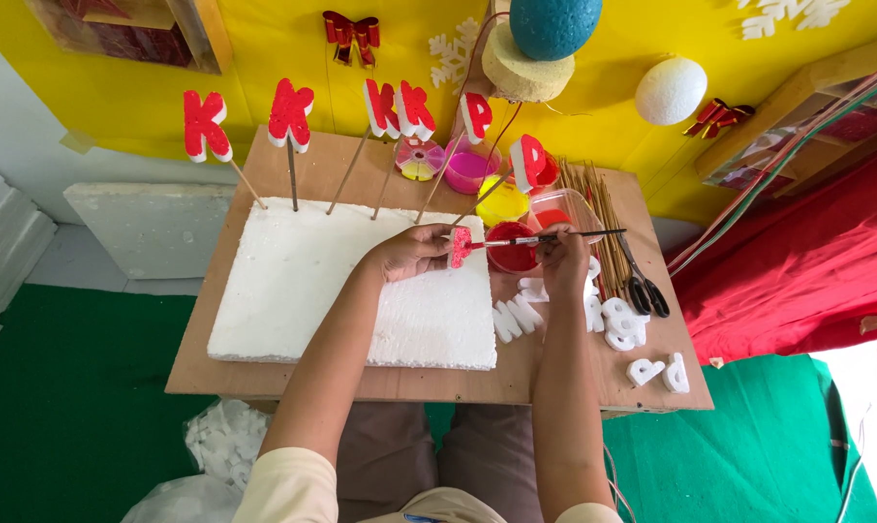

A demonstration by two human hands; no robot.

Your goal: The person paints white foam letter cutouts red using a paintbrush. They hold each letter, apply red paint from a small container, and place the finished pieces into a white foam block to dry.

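Painting a small foam letter red over the white foam slab.

The left hand (414,254) pinches the small red-coated foam letter (460,247), steadying it above the white polystyrene slab (303,281); the right hand (564,254), fingers closed, grips a thin dark-handled paintbrush (545,237) to its face, beside the red paint pot (512,254), within easy dipping reach.

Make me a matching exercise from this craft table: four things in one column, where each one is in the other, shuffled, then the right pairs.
Things:
1. paintbrush
2. scissors
3. white foam board
4. unpainted white letters

Places:
A. lying loose on the wooden table, right of the board
B. in the right hand, tip on the small red piece held by the left hand
C. beside the bundle of sticks, at the table's right edge
D. under the left forearm, with sticks stuck into its far edge

Pairs: 1-B, 2-C, 3-D, 4-A
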